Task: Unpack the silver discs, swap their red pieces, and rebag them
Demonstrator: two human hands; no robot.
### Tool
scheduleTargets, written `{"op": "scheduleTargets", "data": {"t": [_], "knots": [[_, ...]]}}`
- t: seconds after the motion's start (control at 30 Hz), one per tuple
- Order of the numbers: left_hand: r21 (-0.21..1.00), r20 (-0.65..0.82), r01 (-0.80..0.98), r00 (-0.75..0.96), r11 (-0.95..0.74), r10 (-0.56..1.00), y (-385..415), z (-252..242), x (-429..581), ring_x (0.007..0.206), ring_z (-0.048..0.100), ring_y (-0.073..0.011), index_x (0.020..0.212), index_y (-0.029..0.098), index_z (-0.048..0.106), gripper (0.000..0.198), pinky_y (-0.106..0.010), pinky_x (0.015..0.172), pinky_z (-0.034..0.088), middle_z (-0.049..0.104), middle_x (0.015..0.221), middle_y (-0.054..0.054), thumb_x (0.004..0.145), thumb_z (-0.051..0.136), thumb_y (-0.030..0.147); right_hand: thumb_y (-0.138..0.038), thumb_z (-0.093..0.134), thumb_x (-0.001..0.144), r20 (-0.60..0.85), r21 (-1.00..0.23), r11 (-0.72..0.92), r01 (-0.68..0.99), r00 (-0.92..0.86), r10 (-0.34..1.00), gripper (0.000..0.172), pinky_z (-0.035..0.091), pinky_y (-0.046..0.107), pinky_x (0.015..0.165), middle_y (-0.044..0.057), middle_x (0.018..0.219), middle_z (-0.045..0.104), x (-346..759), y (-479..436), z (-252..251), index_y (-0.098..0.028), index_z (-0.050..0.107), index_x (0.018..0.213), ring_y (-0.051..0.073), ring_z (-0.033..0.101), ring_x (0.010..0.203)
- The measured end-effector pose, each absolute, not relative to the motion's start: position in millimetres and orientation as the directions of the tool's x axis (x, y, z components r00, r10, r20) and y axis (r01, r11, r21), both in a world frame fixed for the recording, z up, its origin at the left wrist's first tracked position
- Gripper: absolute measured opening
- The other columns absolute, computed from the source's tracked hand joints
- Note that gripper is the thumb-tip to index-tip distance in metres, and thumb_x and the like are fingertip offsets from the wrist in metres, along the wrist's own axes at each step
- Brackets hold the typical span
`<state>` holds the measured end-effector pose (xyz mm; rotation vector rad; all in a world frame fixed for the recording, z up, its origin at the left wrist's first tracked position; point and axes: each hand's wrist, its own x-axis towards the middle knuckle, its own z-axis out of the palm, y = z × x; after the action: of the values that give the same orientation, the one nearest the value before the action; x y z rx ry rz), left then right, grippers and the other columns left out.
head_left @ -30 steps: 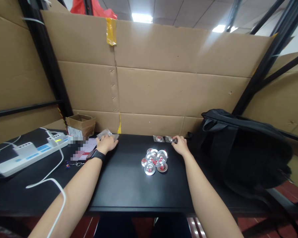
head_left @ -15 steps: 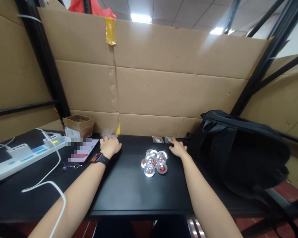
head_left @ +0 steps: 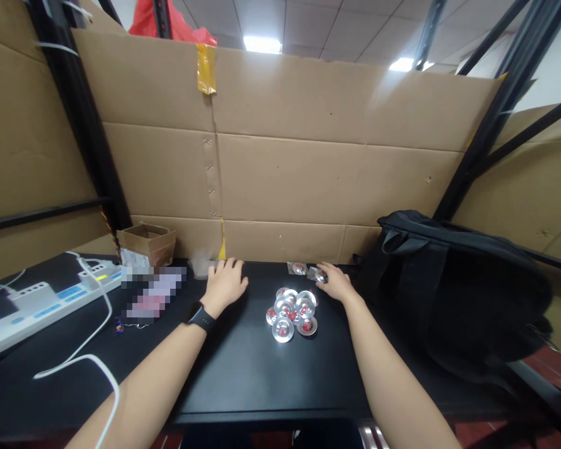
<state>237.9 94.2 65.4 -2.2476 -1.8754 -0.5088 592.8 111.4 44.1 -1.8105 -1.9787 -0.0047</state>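
L hand (head_left: 225, 284) is laid flat, fingers spread, on the black tabletop (head_left: 243, 362), just beside a crumpled clear plastic bag (head_left: 200, 266). R hand (head_left: 337, 284) is pinched shut on a small clear packet w/ a silver disc (head_left: 318, 274) at the table's back edge. A pile of shiny silver discs w/ red centres (head_left: 291, 308) is seen btw. the hands, and a black backpack (head_left: 449, 293) is set at the right.

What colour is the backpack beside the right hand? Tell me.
The backpack is black; the head view shows it best.
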Motion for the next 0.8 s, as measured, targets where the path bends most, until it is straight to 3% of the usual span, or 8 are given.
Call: {"op": "scheduleTargets", "data": {"t": [0.2, 0.33, 0.43, 0.53, 0.63, 0.7, 0.8], "knots": [[0.133, 0.428, 0.948, 0.207, -0.288, 0.880, 93.0, 65.4, 244.1, 0.120, 0.048, -0.0323, 0.125, 0.024, 0.058, 0.039, -0.048, 0.099, 0.034, 0.056, 0.136, -0.013, 0.088, 0.048, 0.033, -0.022, 0.073, 0.074, 0.280, -0.353, 0.040, 0.935, 0.065, 0.958, 0.031, 0.045, 0.048, 0.090, 0.005, 0.103, 0.075, 602.1, 112.4, 39.9, -0.031, 0.073, 0.103, 0.030, 0.067, 0.104], [0.256, 0.382, 0.917, 0.195, -0.306, 0.903, 99.6, 61.3, 245.9, 0.118, 0.053, -0.0302, 0.118, 0.028, 0.062, 0.035, -0.048, 0.098, 0.035, 0.060, 0.132, -0.009, 0.086, 0.050, 0.029, -0.022, 0.069, 0.073, 0.343, -0.581, 0.017, 0.814, 0.226, 0.912, 0.018, 0.051, 0.037, 0.079, 0.007, 0.089, 0.076, 607.7, 114.4, 39.0, -0.025, 0.075, 0.090, 0.025, 0.072, 0.089], [0.324, 0.362, 0.891, 0.193, -0.317, 0.912, 103.4, 57.5, 247.8, 0.117, 0.055, -0.0287, 0.114, 0.029, 0.063, 0.032, -0.047, 0.098, 0.036, 0.062, 0.129, -0.006, 0.084, 0.051, 0.026, -0.025, 0.064, 0.076, 0.380, -0.670, 0.021, 0.742, 0.319, 0.868, 0.017, 0.053, 0.034, 0.074, 0.008, 0.085, 0.076, 608.3, 118.9, 38.9, -0.022, 0.073, 0.090, 0.024, 0.073, 0.082], [0.393, 0.390, 0.832, 0.236, -0.392, 0.890, 100.1, 58.8, 251.8, 0.113, 0.058, -0.0254, 0.113, 0.028, 0.063, 0.032, -0.043, 0.098, 0.039, 0.065, 0.125, -0.004, 0.084, 0.051, 0.024, -0.030, 0.062, 0.077, 0.434, -0.759, 0.130, 0.638, 0.347, 0.831, 0.020, 0.055, 0.034, 0.071, 0.007, 0.086, 0.076, 598.7, 120.8, 43.1, -0.021, 0.070, 0.094, 0.024, 0.073, 0.080], [0.454, 0.517, 0.673, 0.334, -0.584, 0.788, 86.1, 69.0, 262.7, 0.115, 0.058, -0.0214, 0.123, 0.026, 0.058, 0.038, -0.036, 0.100, 0.042, 0.062, 0.130, -0.004, 0.086, 0.049, 0.022, -0.036, 0.060, 0.080, 0.488, -0.810, 0.298, 0.504, 0.299, 0.820, 0.027, 0.056, 0.036, 0.072, 0.007, 0.090, 0.076, 573.8, 114.5, 53.8, -0.020, 0.064, 0.101, 0.024, 0.073, 0.081], [0.427, 0.641, 0.605, 0.321, -0.672, 0.697, 72.6, 78.6, 274.6, 0.127, 0.051, -0.0217, 0.129, 0.026, 0.055, 0.041, -0.037, 0.105, 0.038, 0.055, 0.141, -0.005, 0.088, 0.046, 0.021, -0.035, 0.060, 0.081, 0.542, -0.796, 0.396, 0.458, 0.245, 0.804, 0.026, 0.057, 0.036, 0.076, 0.007, 0.091, 0.075, 550.7, 104.7, 63.1, -0.021, 0.062, 0.103, 0.024, 0.072, 0.085], [0.354, 0.687, 0.595, 0.358, -0.722, 0.632, 54.1, 89.7, 292.9, 0.133, 0.045, -0.0236, 0.132, 0.029, 0.054, 0.043, -0.041, 0.106, 0.035, 0.052, 0.145, -0.004, 0.091, 0.047, 0.021, -0.034, 0.059, 0.085, 0.606, -0.756, 0.497, 0.427, 0.170, 0.777, 0.023, 0.057, 0.037, 0.081, 0.008, 0.098, 0.074, 515.5, 85.8, 75.9, -0.023, 0.059, 0.105, 0.023, 0.072, 0.091]]}}
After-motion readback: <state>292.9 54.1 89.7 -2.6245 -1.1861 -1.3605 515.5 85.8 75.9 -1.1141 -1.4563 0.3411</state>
